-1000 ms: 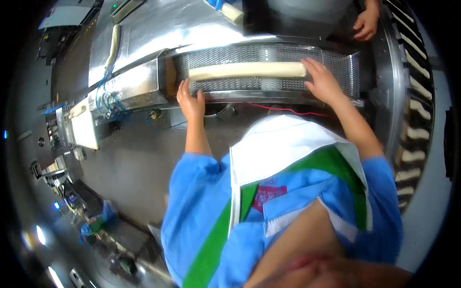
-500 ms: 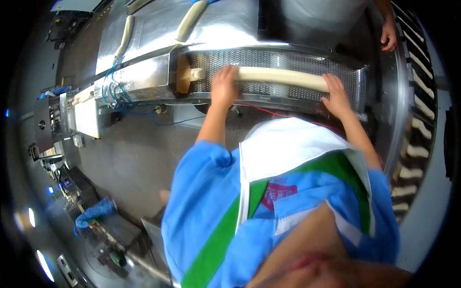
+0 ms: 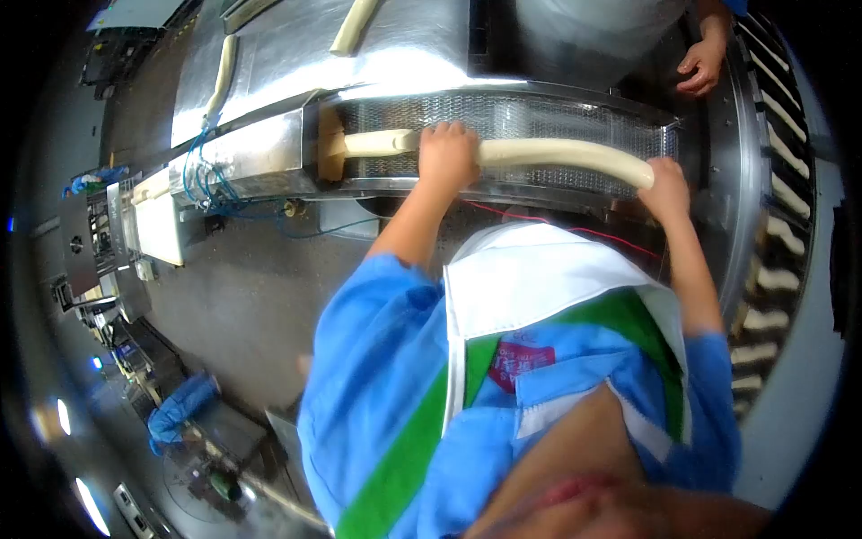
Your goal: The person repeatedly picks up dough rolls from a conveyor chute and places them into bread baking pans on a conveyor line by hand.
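Observation:
A long pale dough-like roll (image 3: pixel 561 153) stretches between my two hands over the metal mesh conveyor (image 3: pixel 530 112). My left hand (image 3: pixel 448 157) is closed round its left end. My right hand (image 3: pixel 665 189) grips the right end, which hangs near the conveyor's front edge. Left of my left hand, a second pale roll (image 3: pixel 373 144) lies on the mesh and comes out of the opening of the metal housing (image 3: pixel 260 153).
Across the conveyor, a steel table (image 3: pixel 296 54) bears more pale rolls (image 3: pixel 355 25). A co-worker's hand (image 3: pixel 703 65) hangs at the upper right. Beyond it stands a rack (image 3: pixel 781 225) with several pale strips. Blue tubes (image 3: pixel 196 175) loop beside the housing.
My left hand has moved right and closed on the roll. The roll has shifted right and towards me, with my right hand. The second roll has come out of the housing.

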`<state>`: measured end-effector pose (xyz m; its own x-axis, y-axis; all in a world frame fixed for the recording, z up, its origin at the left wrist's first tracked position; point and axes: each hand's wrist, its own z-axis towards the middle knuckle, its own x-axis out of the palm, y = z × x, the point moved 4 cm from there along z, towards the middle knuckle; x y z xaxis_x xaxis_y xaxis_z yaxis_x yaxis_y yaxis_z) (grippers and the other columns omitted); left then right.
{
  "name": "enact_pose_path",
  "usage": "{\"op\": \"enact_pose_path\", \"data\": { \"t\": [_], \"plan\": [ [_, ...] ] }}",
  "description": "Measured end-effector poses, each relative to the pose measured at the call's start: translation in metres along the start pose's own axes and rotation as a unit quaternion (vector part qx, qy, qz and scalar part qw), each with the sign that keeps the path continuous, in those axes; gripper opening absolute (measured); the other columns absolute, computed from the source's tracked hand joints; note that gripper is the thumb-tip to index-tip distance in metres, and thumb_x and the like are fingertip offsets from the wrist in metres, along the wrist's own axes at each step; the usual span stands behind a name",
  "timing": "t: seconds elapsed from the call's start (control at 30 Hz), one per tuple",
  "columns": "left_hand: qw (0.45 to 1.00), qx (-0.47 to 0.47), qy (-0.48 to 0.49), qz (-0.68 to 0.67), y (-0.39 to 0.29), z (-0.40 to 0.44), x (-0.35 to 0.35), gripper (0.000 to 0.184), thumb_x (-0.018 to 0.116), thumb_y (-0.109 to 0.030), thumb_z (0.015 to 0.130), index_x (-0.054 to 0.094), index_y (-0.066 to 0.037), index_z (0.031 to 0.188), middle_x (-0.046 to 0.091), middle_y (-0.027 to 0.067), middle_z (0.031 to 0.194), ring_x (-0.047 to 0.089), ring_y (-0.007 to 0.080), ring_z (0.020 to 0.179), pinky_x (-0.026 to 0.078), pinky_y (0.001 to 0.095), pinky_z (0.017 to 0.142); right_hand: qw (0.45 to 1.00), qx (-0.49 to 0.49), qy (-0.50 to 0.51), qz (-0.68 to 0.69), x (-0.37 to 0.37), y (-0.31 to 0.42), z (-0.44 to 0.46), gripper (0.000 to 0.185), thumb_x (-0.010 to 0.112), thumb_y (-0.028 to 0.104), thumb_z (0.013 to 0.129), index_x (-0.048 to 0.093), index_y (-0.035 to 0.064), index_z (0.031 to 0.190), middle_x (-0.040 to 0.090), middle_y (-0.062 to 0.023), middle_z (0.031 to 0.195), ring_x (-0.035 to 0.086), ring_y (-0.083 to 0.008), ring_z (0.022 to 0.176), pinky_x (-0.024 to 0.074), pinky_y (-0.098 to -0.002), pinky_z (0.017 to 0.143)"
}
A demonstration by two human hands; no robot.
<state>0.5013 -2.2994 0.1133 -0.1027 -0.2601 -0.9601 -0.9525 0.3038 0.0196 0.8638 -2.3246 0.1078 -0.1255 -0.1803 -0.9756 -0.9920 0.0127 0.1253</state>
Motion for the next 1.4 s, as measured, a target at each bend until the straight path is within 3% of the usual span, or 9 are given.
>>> {"op": "enact_pose_path", "data": {
  "t": [0.1, 0.23, 0.27, 0.47, 0.67, 0.93, 1.17, 1.37, 1.4],
  "plan": [
    [0.998, 0.015, -0.040, -0.037, 0.005, -0.019, -0.011, 0.021, 0.068, -0.014, 0.070, 0.064, -0.012, 0.091, 0.059, 0.0083, 0.097, 0.057, 0.0228, 0.098, 0.044, 0.0375, 0.083, 0.999, -0.044, 0.009, -0.008, -0.012, 0.006, -0.001, 0.041, 0.072, 0.009, 0.062, 0.061, 0.0100, 0.102, 0.057, -0.0108, 0.105, 0.053, -0.0316, 0.105, 0.0457, -0.0411, 0.089],
    [0.992, -0.061, -0.105, -0.017, 0.053, -0.050, 0.000, 0.030, 0.071, -0.004, 0.065, 0.068, -0.014, 0.093, 0.059, 0.0049, 0.109, 0.054, 0.0249, 0.104, 0.042, 0.0416, 0.089, 0.989, -0.116, 0.069, 0.057, -0.016, 0.060, 0.007, 0.036, 0.071, 0.011, 0.063, 0.062, 0.0095, 0.098, 0.057, -0.0090, 0.105, 0.055, -0.0297, 0.103, 0.0454, -0.0414, 0.089],
    [0.986, -0.074, -0.145, -0.030, 0.068, -0.064, 0.006, 0.023, 0.069, -0.008, 0.065, 0.069, -0.014, 0.088, 0.058, 0.0082, 0.112, 0.053, 0.0260, 0.110, 0.038, 0.0467, 0.098, 0.983, -0.161, 0.062, 0.059, -0.013, 0.075, 0.011, 0.037, 0.070, 0.011, 0.063, 0.062, 0.0086, 0.099, 0.057, -0.0096, 0.107, 0.055, -0.0299, 0.104, 0.0454, -0.0410, 0.089],
    [0.965, -0.222, -0.139, 0.011, 0.130, -0.132, 0.011, 0.019, 0.064, -0.007, 0.068, 0.068, -0.012, 0.086, 0.053, 0.0105, 0.131, 0.046, 0.0293, 0.123, 0.032, 0.0525, 0.104, 0.939, -0.318, 0.072, 0.114, 0.003, 0.173, 0.024, 0.037, 0.071, 0.009, 0.060, 0.062, 0.0056, 0.096, 0.048, -0.0137, 0.132, 0.042, -0.0345, 0.125, 0.0375, -0.0445, 0.101],
    [0.948, -0.281, -0.151, 0.011, 0.151, -0.165, 0.007, 0.020, 0.066, -0.007, 0.068, 0.068, -0.011, 0.087, 0.053, 0.0097, 0.131, 0.045, 0.0290, 0.124, 0.029, 0.0533, 0.106, 0.907, -0.381, 0.069, 0.167, 0.012, 0.228, 0.039, 0.039, 0.072, 0.009, 0.059, 0.063, 0.0046, 0.097, 0.037, -0.0142, 0.144, 0.034, -0.0363, 0.132, 0.0325, -0.0443, 0.107],
    [0.954, -0.244, -0.170, 0.036, 0.155, -0.150, 0.002, 0.016, 0.065, -0.006, 0.068, 0.066, -0.009, 0.084, 0.052, 0.0116, 0.131, 0.044, 0.0297, 0.124, 0.031, 0.0531, 0.104, 0.907, -0.378, 0.105, 0.149, 0.038, 0.231, 0.036, 0.043, 0.075, 0.011, 0.059, 0.066, 0.0048, 0.100, 0.034, -0.0147, 0.146, 0.032, -0.0353, 0.134, 0.0313, -0.0436, 0.109],
    [0.973, -0.135, -0.189, 0.010, 0.163, -0.106, 0.018, 0.019, 0.065, -0.003, 0.067, 0.066, -0.007, 0.085, 0.052, 0.0152, 0.130, 0.047, 0.0333, 0.121, 0.037, 0.0437, 0.101, 0.925, -0.322, 0.135, 0.148, 0.036, 0.196, 0.031, 0.042, 0.074, 0.011, 0.058, 0.068, 0.0053, 0.099, 0.034, -0.0149, 0.146, 0.032, -0.0345, 0.134, 0.0309, -0.0422, 0.109],
    [0.989, -0.076, -0.119, -0.038, 0.161, -0.062, 0.047, 0.031, 0.060, 0.002, 0.068, 0.071, -0.012, 0.094, 0.049, 0.0126, 0.134, 0.043, 0.0317, 0.127, 0.035, 0.0426, 0.104, 0.940, -0.295, 0.130, 0.112, 0.032, 0.160, 0.024, 0.041, 0.074, 0.013, 0.060, 0.068, 0.0069, 0.100, 0.038, -0.0174, 0.142, 0.035, -0.0351, 0.130, 0.0321, -0.0407, 0.108],
    [0.994, -0.046, -0.096, -0.028, 0.151, -0.048, 0.056, 0.035, 0.058, 0.002, 0.071, 0.071, -0.013, 0.099, 0.046, 0.0115, 0.139, 0.040, 0.0306, 0.130, 0.034, 0.0411, 0.106, 0.946, -0.226, 0.158, 0.168, 0.035, 0.142, 0.020, 0.041, 0.074, 0.014, 0.061, 0.068, 0.0070, 0.100, 0.042, -0.0182, 0.138, 0.038, -0.0351, 0.128, 0.0328, -0.0401, 0.107]
  ]
}}
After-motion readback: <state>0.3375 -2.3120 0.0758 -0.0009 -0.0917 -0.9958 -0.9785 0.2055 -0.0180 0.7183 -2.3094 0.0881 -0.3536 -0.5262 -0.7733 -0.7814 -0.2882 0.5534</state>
